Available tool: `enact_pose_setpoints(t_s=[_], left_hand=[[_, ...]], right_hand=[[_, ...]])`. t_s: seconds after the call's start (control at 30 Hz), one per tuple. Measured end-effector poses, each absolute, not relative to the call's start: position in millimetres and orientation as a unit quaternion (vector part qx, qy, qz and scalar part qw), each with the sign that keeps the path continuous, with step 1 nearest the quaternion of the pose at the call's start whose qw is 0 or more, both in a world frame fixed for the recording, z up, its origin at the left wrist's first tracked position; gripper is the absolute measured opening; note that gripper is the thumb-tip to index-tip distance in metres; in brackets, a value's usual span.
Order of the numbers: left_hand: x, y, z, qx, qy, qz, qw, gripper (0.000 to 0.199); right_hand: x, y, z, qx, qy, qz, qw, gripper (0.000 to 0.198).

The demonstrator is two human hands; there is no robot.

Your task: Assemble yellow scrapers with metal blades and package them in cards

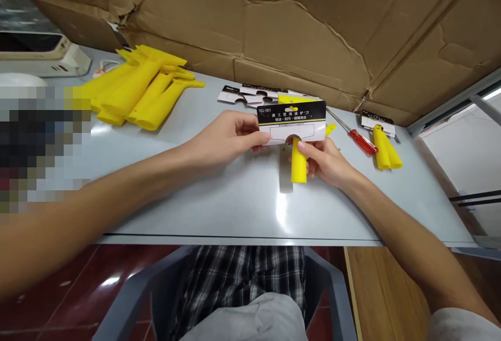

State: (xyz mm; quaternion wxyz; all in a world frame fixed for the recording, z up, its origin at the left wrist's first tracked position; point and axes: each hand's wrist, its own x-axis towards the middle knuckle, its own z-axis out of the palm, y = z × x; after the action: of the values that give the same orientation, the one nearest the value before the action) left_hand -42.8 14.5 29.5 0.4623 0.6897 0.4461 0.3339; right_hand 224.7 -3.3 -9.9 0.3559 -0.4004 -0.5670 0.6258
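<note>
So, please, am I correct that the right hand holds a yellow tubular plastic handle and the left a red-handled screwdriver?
Not quite: in the head view, the left hand holds a black-and-white printed card, not the red-handled screwdriver; the right hand does hold the yellow plastic handle.

A black-and-white printed cardboard card (291, 126) (marked TGJ-001, with a hang hole near its top) is held face-up toward the wearer. At its bottom notch, a yellow tubular plastic handle (299, 163) is gripped, its end pointed nearward.

Passage along front tabletop (235, 210), cardboard (305, 44) behind
</note>
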Motion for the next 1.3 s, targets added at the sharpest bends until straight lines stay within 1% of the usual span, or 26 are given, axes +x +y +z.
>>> enact_pose_setpoints(t_s=[0.13, 0.27, 0.33, 0.47, 0.57, 0.67, 0.77, 0.9, 1.03, 1.17, 1.3], left_hand=[[-43.0, 14.8, 28.9, 0.692, 0.444, 0.317, 0.472, 0.02], [-46.1, 16.6, 31.8, 0.694, 0.452, 0.298, 0.474, 0.022], [-48.3, 17.2, 34.1, 0.697, 0.455, 0.302, 0.465, 0.025], [-51.3, 15.9, 36.1, 0.706, 0.439, 0.29, 0.474, 0.024], [-49.7, 12.3, 35.1, 0.726, 0.418, 0.257, 0.482, 0.023], [-45.9, 9.4, 32.9, 0.739, 0.39, 0.245, 0.492, 0.018], [-43.5, 9.0, 30.7, 0.74, 0.395, 0.24, 0.489, 0.014], [-44.0, 9.8, 28.0, 0.746, 0.436, 0.214, 0.456, 0.017], [-43.9, 9.5, 25.2, 0.743, 0.436, 0.221, 0.457, 0.017], [-41.3, 9.7, 21.7, 0.733, 0.422, 0.25, 0.471, 0.015], [-36.7, 7.2, 19.0, 0.735, 0.365, 0.271, 0.504, 0.015]], right_hand=[[224.4, -4.7, -10.8, -0.409, -0.567, 0.624, 0.349, 0.053], [224.2, -5.4, 0.6, -0.434, -0.551, 0.613, 0.364, 0.058], [229.2, -1.8, 9.3, -0.455, -0.533, 0.589, 0.403, 0.061], [244.5, 11.8, 20.5, -0.487, -0.489, 0.509, 0.514, 0.068], [248.2, 17.0, 20.1, -0.497, -0.469, 0.473, 0.555, 0.073], [242.4, 12.7, 17.8, -0.501, -0.465, 0.479, 0.551, 0.076], [235.4, 5.9, 18.2, -0.498, -0.468, 0.485, 0.546, 0.076], [234.7, 4.7, 20.2, -0.502, -0.474, 0.466, 0.553, 0.073], [236.3, 7.2, 18.4, -0.497, -0.469, 0.463, 0.564, 0.07], [231.4, 4.8, 12.4, -0.485, -0.485, 0.489, 0.539, 0.066], [224.9, 1.0, 5.5, -0.474, -0.5, 0.523, 0.502, 0.069]])
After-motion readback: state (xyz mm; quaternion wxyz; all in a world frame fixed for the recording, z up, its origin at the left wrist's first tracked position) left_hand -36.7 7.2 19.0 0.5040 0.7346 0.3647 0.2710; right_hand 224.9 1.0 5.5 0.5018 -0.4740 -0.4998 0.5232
